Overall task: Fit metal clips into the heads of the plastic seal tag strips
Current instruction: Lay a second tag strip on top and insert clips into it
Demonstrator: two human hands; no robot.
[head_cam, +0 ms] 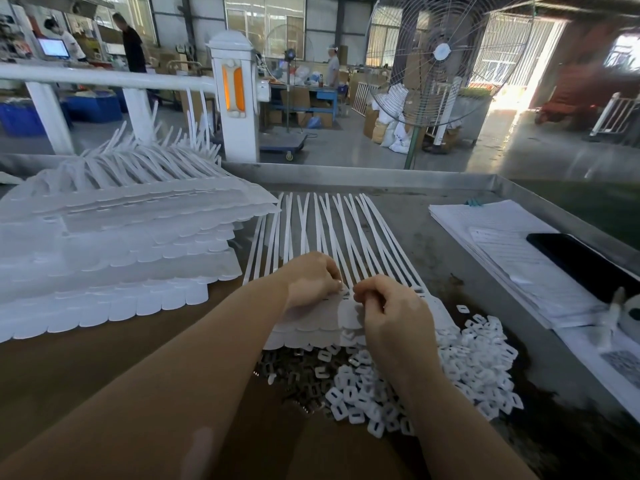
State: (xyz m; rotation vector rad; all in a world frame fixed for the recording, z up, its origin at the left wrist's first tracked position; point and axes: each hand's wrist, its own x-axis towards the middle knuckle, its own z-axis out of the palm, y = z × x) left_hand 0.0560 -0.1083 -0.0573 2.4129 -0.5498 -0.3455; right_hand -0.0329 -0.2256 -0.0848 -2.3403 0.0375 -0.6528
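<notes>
Seal tag strips (332, 237) lie fanned on my metal bench (450, 244), tails pointing away from me, flat heads (346, 315) towards me, directly beneath my fingertips. My left hand (313, 278) curls its fingers down on the heads, pinning the row; my right hand (388, 308), just beside it and equally near, pinches thumb and forefinger together at one head, though any clip between them is hidden. Metal clips (298, 372) and white caps (460, 368) are heaped under my right wrist.

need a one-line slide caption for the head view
Both hands, left hand and right hand, work at the heads of seal tag strips, above piled metal clips.
</notes>
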